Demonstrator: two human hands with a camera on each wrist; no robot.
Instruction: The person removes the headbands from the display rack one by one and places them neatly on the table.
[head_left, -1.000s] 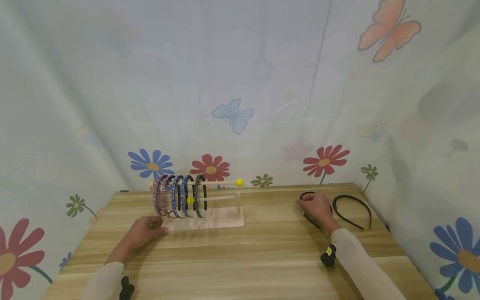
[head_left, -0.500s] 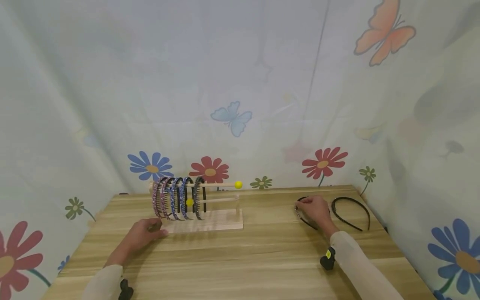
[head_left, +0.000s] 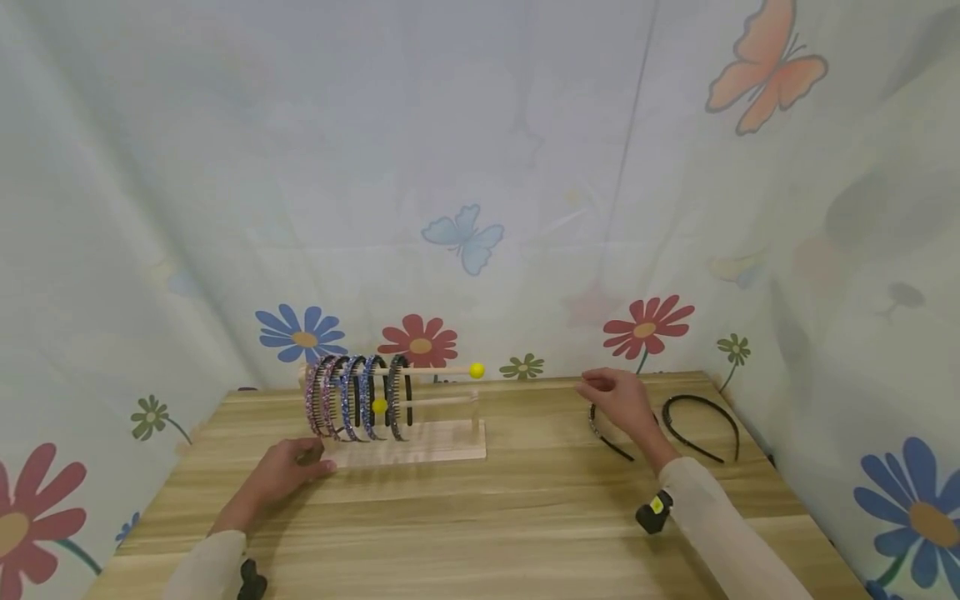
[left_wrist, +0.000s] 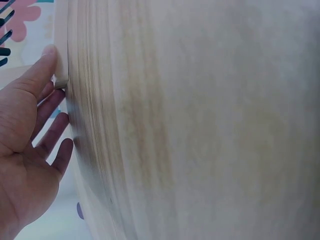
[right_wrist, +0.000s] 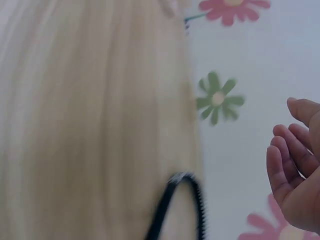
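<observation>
Left hand (head_left: 281, 467): positioned at the left end of the wooden rack (head_left: 442, 442). Fingers are relaxed and spread; the thumb touches the rack base and the forefinger meets its end.

Rack: stands on the wood-grain table (head_left: 450, 533) and carries five headbands side by side. Order from its left end: two pink headbands (head_left: 311, 400), two blue headbands (head_left: 347, 400), one dark headband (head_left: 394, 400). One yellow ball (head_left: 477, 370) caps the upper bar at the right; a second yellow ball (head_left: 380, 406) shows between the blue and dark bands.

Right of the rack, well apart from it: a black headband (head_left: 611, 445) lies on the table, partly hidden by the right hand (head_left: 621, 402). This hand is raised above it, thumb apart from loosely bent fingers, gripping nothing. Farther right of the rack: another black headband (head_left: 697, 397), flat on the table.
</observation>
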